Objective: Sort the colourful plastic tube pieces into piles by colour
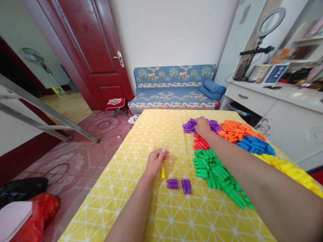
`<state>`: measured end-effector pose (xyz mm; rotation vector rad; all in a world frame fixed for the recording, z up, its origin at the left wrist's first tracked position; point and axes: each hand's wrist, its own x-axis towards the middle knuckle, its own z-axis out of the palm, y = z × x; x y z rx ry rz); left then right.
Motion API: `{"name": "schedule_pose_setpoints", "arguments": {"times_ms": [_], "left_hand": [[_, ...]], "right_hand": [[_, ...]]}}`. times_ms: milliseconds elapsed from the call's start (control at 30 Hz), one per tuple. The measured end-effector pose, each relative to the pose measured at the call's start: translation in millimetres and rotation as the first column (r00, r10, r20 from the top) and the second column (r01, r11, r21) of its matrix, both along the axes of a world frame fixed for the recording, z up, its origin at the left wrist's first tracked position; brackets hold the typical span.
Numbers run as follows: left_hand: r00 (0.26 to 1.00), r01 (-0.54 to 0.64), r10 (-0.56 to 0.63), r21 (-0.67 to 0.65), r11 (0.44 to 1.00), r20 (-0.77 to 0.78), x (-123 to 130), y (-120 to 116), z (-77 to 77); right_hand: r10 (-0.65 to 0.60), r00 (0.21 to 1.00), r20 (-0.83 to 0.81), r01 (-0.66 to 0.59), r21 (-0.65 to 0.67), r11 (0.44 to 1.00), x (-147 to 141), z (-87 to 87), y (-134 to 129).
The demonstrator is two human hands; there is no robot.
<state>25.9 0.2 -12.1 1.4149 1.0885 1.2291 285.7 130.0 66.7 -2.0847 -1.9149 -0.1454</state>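
Observation:
My left hand (156,160) rests on the cloth at mid-table, its fingers loosely curled, with nothing visible in them. Just below it stands a small yellow plastic tube (163,173). Nearer me are two purple tubes lying sideways (172,184) and a second purple pair (186,186) pointing towards me. At the far side, my right hand (202,126) reaches down into the pile of purple tubes (189,125); its fingertips are hidden. Beneath the right forearm are red tubes (201,143) and a large heap of green tubes (214,171).
Orange tubes (236,130), blue tubes (256,145) and yellow tubes (290,169) lie along the table's right side. A yellow patterned cloth (136,151) covers the table. Beyond it is a blue sofa (169,95); a white cabinet (282,117) stands at right.

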Motion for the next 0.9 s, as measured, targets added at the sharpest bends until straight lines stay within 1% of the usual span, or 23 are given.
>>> {"name": "schedule_pose_setpoints", "arguments": {"times_ms": [67, 100, 167, 200, 267, 333, 367, 433, 500, 600, 633, 700, 767, 800, 833, 900], "left_hand": [[1.0, -0.007, 0.007, -0.007, 1.0, 0.007, 0.3, -0.9, 1.6], [1.0, -0.011, 0.011, -0.012, 1.0, 0.015, 0.5, -1.3, 2.6], [0.999, -0.02, 0.021, -0.022, 1.0, 0.035, 0.9, -1.8, 4.4], [0.999, -0.023, 0.024, -0.023, 0.999, 0.042, 1.0, -1.9, 5.0], [0.999, -0.024, 0.025, -0.014, 1.0, 0.046, 0.7, -2.1, 5.7], [0.999, -0.021, 0.022, -0.001, 1.0, 0.041, 0.0, -2.3, 5.6], [0.999, -0.022, 0.022, 0.001, 1.0, 0.037, -0.6, -2.5, 5.4], [0.999, -0.029, 0.029, -0.004, 1.0, 0.032, -1.7, -3.1, 4.9], [0.999, -0.043, 0.043, -0.009, 0.999, 0.03, -2.5, -3.7, 4.6], [0.998, -0.059, 0.06, -0.015, 0.998, 0.032, -2.9, -3.9, 4.4], [0.998, -0.06, 0.06, -0.016, 0.998, 0.034, -2.9, -3.8, 4.5], [0.998, -0.053, 0.054, -0.014, 0.998, 0.031, -2.7, -3.6, 4.6], [0.998, -0.051, 0.051, -0.014, 0.999, 0.024, -2.7, -3.4, 4.7], [0.998, -0.052, 0.052, -0.018, 0.998, 0.021, -2.8, -3.3, 4.6], [0.998, -0.053, 0.053, -0.023, 0.998, 0.019, -2.9, -3.3, 4.5], [0.998, -0.051, 0.052, -0.03, 0.998, 0.021, -3.3, -3.1, 3.7]], "right_hand": [[0.04, 0.999, -0.007, -0.04, 0.025, 0.999, -4.5, 1.8, -11.5], [0.081, 0.997, -0.011, -0.08, 0.037, 0.996, -8.6, 2.2, -20.8], [0.228, 0.973, -0.047, -0.225, 0.059, 0.973, -21.1, 0.6, -48.6], [0.333, 0.939, -0.082, -0.328, 0.067, 0.942, -29.2, -1.9, -67.0], [0.53, 0.826, -0.189, -0.525, 0.082, 0.847, -47.8, -9.9, -110.5], [0.639, 0.72, -0.271, -0.653, 0.047, 0.756, -67.6, -20.3, -155.5], [0.666, 0.69, -0.284, -0.687, 0.033, 0.726, -77.2, -25.6, -175.6], [0.672, 0.691, -0.267, -0.694, 0.013, 0.72, -94.9, -35.5, -206.6], [0.65, 0.725, -0.227, -0.669, -0.01, 0.743, -109.8, -44.5, -224.2], [0.63, 0.763, -0.145, -0.639, -0.021, 0.769, -126.3, -56.5, -234.4], [0.638, 0.761, -0.117, -0.644, -0.009, 0.765, -130.2, -59.8, -236.4], [0.679, 0.73, -0.078, -0.678, 0.039, 0.734, -135.6, -63.9, -241.1], [0.722, 0.689, -0.07, -0.715, 0.101, 0.692, -136.9, -62.9, -246.4], [0.733, 0.676, -0.077, -0.721, 0.135, 0.679, -135.4, -59.9, -248.7], [0.734, 0.673, -0.089, -0.717, 0.168, 0.677, -131.9, -55.5, -250.3], [0.709, 0.693, -0.129, -0.672, 0.242, 0.7, -117.0, -43.1, -250.8]]}}
